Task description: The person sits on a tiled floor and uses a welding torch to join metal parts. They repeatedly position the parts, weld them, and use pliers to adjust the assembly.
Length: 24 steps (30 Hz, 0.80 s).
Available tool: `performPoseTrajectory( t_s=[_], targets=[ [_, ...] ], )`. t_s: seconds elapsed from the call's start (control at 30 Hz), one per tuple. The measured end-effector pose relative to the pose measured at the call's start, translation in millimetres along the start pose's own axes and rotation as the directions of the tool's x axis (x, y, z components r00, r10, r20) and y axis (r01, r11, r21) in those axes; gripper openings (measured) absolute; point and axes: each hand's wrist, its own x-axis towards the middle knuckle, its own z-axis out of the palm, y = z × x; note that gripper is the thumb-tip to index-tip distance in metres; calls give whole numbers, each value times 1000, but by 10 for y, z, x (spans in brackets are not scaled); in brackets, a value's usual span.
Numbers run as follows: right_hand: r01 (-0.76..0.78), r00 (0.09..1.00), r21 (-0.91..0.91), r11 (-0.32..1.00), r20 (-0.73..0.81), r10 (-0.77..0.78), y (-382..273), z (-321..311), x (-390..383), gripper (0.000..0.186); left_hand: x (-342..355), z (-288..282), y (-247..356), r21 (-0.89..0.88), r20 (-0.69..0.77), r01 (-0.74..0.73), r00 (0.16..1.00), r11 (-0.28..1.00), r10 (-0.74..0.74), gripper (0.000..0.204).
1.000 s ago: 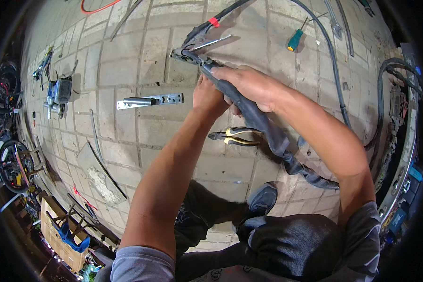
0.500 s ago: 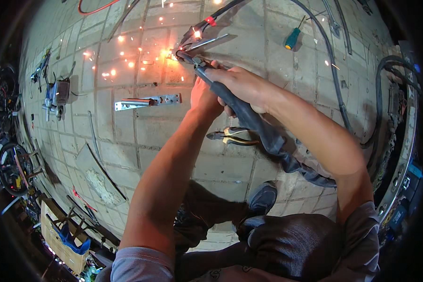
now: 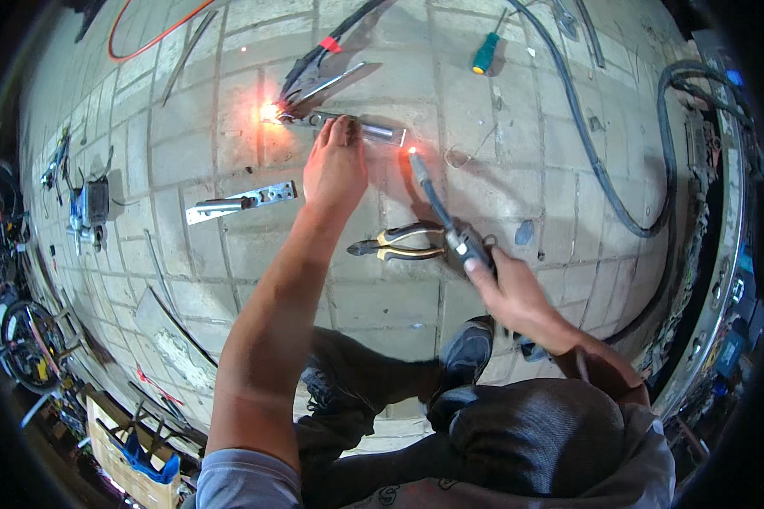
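Observation:
My left hand (image 3: pixel 335 165) is closed over a flat metal strip with a short round tube (image 3: pixel 380 132), pressing it on the paving. The strip's far end glows hot beside a dark clamp (image 3: pixel 301 75) on a red-banded cable. In my right hand (image 3: pixel 518 293) is a welding torch (image 3: pixel 437 204), its neck angled up and left. Its tip glows orange, a little apart from the tube's right end. Between my arms lie cutting pliers (image 3: pixel 399 242) with cream and black handles. A matching strip with a tube (image 3: pixel 250 200) rests left of my left hand.
A green-handled screwdriver (image 3: pixel 485 53) lies at the far right. Black cable (image 3: pixel 598 170) loops down the right side. At the left sit a small metal tool (image 3: pixel 85 208) and a whitish slab (image 3: pixel 174 327). My shoe (image 3: pixel 467 349) is near the pliers.
My right hand has drawn the torch back from the clamp, down and to the right. The shower of sparks has stopped, leaving a glow. My left hand now shows on top of the strip.

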Motion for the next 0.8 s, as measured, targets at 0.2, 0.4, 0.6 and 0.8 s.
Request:
performPoseTrajectory(
  t_s=[0.2,0.4,0.6,0.8],
  targets=[
    [41,994,73,996,101,-49,84,380,152,56,28,-143,100,125,49,-46,998,991,40,43],
    [82,996,170,982,8,-85,72,557,270,59,-3,-95,87,121,38,-69,997,990,65,48],
    [127,991,102,987,-55,-121,6,532,413,58,5,-113,89,127,29,-56,998,990,53,48],
    [135,989,103,985,-66,-129,1,553,462,58,6,-121,87,117,34,-65,998,991,61,50]
  ],
)
